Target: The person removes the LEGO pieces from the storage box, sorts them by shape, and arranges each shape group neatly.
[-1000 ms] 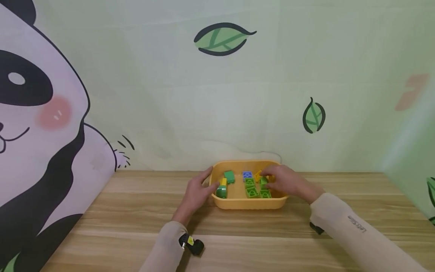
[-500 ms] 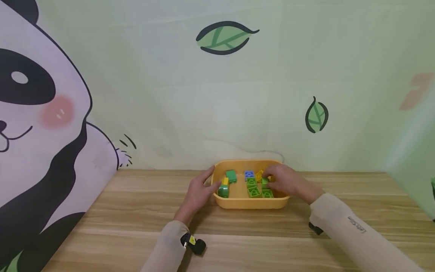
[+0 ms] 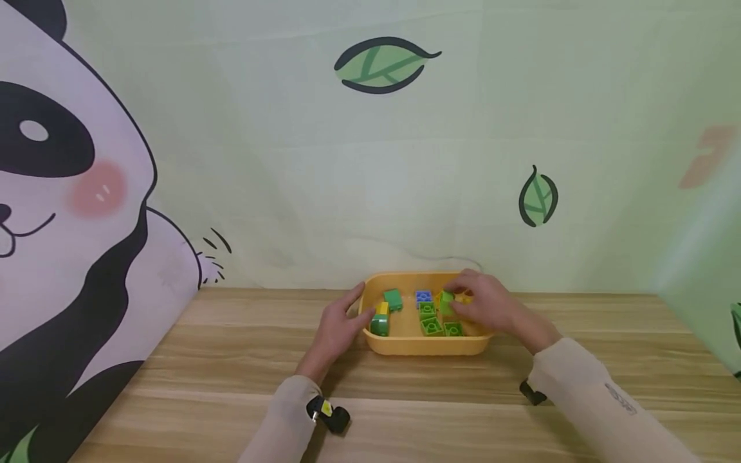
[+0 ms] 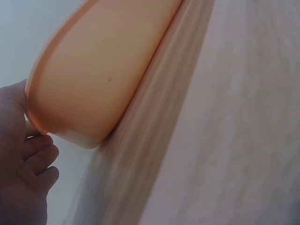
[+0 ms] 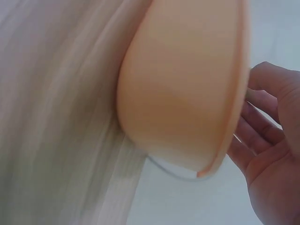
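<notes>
A yellow-orange plastic bin (image 3: 425, 347) holds toy building blocks. My left hand (image 3: 338, 328) grips the bin's left rim, thumb over the inside. In the left wrist view its fingers curl under the rim (image 4: 35, 105). My right hand (image 3: 492, 305) reaches over the bin's right end and pinches a light green block (image 3: 446, 302) between thumb and fingers. Close by lie a blue block (image 3: 423, 296), a yellow block (image 3: 464, 297) partly hidden by the hand, and several green blocks (image 3: 431, 326). In the right wrist view, the bin wall (image 5: 178, 84) hides the right fingertips.
At the bin's left end sit a darker green block (image 3: 392, 299) and a green block (image 3: 379, 325) with a yellow piece (image 3: 383, 308). The bin stands on a wooden table (image 3: 243, 373), close against a printed backdrop (image 3: 324, 193).
My right hand has lifted the light green block slightly and shifted it left, uncovering part of the yellow block at its right. The left hand has kept its place on the bin.
</notes>
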Action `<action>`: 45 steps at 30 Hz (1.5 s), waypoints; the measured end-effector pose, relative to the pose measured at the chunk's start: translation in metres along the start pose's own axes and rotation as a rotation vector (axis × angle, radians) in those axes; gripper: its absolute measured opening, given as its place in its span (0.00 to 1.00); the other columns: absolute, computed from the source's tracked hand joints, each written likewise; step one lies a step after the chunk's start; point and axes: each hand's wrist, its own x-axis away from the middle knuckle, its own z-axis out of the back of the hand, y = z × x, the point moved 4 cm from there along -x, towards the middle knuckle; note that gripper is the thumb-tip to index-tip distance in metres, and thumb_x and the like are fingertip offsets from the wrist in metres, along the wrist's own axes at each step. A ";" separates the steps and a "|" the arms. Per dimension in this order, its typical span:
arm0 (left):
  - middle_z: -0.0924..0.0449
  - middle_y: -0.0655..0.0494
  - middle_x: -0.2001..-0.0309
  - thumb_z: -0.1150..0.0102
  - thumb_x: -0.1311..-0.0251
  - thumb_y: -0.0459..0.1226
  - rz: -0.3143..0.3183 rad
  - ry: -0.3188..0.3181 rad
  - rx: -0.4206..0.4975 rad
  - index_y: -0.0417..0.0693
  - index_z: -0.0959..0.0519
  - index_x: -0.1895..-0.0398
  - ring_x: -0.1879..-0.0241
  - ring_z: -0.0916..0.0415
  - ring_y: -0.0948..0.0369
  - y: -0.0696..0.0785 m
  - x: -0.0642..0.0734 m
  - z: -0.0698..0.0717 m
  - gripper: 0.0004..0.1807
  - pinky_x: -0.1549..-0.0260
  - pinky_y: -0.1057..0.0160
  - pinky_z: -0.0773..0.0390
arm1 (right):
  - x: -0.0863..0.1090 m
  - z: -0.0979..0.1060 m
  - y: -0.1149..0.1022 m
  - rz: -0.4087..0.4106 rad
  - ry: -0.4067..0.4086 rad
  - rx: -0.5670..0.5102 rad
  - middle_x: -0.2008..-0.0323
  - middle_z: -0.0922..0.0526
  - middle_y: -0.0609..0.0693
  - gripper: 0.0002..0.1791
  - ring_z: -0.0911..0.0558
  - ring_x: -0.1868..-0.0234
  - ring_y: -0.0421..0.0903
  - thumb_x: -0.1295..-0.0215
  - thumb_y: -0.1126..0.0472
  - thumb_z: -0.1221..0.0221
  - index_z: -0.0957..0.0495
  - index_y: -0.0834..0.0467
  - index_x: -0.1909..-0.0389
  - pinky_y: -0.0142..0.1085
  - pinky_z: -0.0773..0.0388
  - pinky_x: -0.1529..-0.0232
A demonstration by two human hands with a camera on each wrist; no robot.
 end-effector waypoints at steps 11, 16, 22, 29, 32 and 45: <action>0.34 0.45 0.22 0.36 0.27 0.39 0.013 0.001 0.007 0.38 0.33 0.21 0.22 0.40 0.45 -0.003 -0.001 -0.002 0.35 0.23 0.43 0.41 | 0.019 0.002 -0.024 0.086 0.174 -0.138 0.54 0.16 0.54 0.13 0.14 0.50 0.60 0.32 0.68 0.32 0.15 0.66 0.48 0.54 0.15 0.44; 0.34 0.45 0.22 0.37 0.27 0.39 0.005 0.003 0.002 0.38 0.33 0.21 0.21 0.41 0.46 -0.004 -0.001 -0.003 0.34 0.23 0.44 0.41 | 0.029 -0.002 -0.035 0.103 0.213 -0.190 0.52 0.17 0.55 0.14 0.14 0.50 0.59 0.33 0.70 0.31 0.14 0.65 0.48 0.53 0.15 0.44; 0.35 0.47 0.21 0.37 0.26 0.39 0.007 0.001 0.001 0.39 0.34 0.20 0.21 0.41 0.47 -0.005 -0.001 -0.004 0.35 0.22 0.45 0.42 | 0.039 -0.008 -0.048 0.087 0.256 -0.258 0.52 0.17 0.55 0.14 0.14 0.51 0.56 0.34 0.71 0.30 0.14 0.65 0.48 0.55 0.14 0.46; 0.34 0.45 0.22 0.37 0.26 0.38 0.004 0.023 -0.002 0.38 0.33 0.21 0.22 0.40 0.46 -0.006 0.001 -0.005 0.34 0.23 0.45 0.41 | 0.046 -0.019 -0.059 0.020 0.265 -0.325 0.52 0.19 0.53 0.16 0.15 0.49 0.56 0.33 0.70 0.30 0.14 0.62 0.46 0.53 0.15 0.44; 0.34 0.46 0.22 0.37 0.26 0.39 0.012 0.020 -0.005 0.39 0.33 0.21 0.21 0.41 0.46 -0.005 0.001 -0.005 0.34 0.23 0.45 0.41 | 0.049 -0.022 -0.062 0.028 0.287 -0.326 0.53 0.19 0.52 0.15 0.15 0.49 0.53 0.34 0.70 0.30 0.14 0.61 0.46 0.54 0.15 0.44; 0.30 0.40 0.25 0.40 0.26 0.35 -0.063 0.053 -0.050 0.35 0.31 0.23 0.24 0.36 0.43 -0.001 -0.001 -0.003 0.31 0.25 0.43 0.38 | 0.052 -0.031 -0.077 0.102 0.343 -0.306 0.53 0.16 0.51 0.16 0.13 0.51 0.52 0.37 0.71 0.27 0.14 0.61 0.48 0.49 0.13 0.47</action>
